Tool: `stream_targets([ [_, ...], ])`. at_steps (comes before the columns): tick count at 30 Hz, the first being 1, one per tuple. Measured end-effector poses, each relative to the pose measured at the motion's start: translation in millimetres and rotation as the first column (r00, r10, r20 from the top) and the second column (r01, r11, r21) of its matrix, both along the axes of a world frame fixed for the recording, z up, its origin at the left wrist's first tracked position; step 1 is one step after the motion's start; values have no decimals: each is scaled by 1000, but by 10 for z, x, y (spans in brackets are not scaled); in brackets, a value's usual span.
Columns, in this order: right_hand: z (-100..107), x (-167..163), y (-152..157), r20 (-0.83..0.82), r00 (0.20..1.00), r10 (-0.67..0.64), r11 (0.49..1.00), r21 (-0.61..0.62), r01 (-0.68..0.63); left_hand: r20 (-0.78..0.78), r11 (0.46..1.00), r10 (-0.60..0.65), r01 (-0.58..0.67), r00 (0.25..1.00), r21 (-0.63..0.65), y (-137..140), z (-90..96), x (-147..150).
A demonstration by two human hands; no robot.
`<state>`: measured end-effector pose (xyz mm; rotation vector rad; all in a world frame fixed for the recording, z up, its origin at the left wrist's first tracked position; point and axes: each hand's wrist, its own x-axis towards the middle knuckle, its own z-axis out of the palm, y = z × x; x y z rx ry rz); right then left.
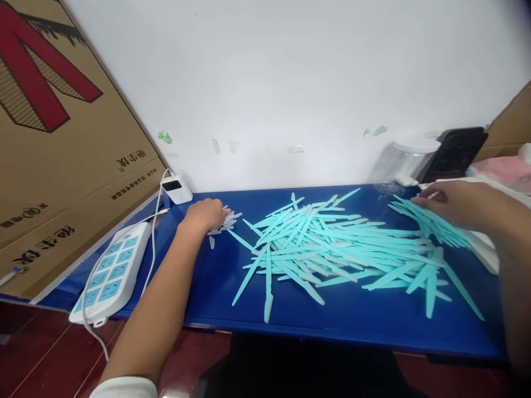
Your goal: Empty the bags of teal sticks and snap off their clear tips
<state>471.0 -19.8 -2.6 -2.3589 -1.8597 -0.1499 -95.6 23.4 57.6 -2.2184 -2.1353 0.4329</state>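
Note:
My left hand (pixel 206 213) reaches into a small heap of translucent plastic caps (pixel 229 220) on the left of the table. Its fingers are curled and partly hidden, so what they pinch cannot be made out. In the middle lies a large, loose pile of slim turquoise eyebrow razors (pixel 307 237), many with pale ends, pointing in various directions. To the right, a neater bundle of the same razors (pixel 431 221) lies under my right hand (pixel 450 203). The thumb and fingers there are bent together at the bundle's upper edge, closed on a razor.
A blue-covered table (pixel 290 323) stands against a white wall. On the left are a power strip (pixel 114 276), a white device (pixel 177 190) with a cable, and a large carton (pixel 62 166). A clear jar (pixel 409 160) and a dark phone (pixel 454 152) stand at the back right.

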Motion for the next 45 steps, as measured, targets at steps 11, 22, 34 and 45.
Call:
stream_targets([
  [11,-127,-1217,25,-139,821,553,832,138,-537,101,960,-255,239,962,145,-34,-80,95],
  [22,-235,-1442,109,-211,683,699,713,143,-686,305,707,-706,661,639,250,-361,-384,755],
  [34,-129,-1450,66,91,755,649,758,-2,-652,364,753,-655,614,662,237,-312,-493,771],
  [45,379,-1059,-218,-195,885,422,903,177,-392,419,741,-671,559,612,372,-309,-502,794],
])
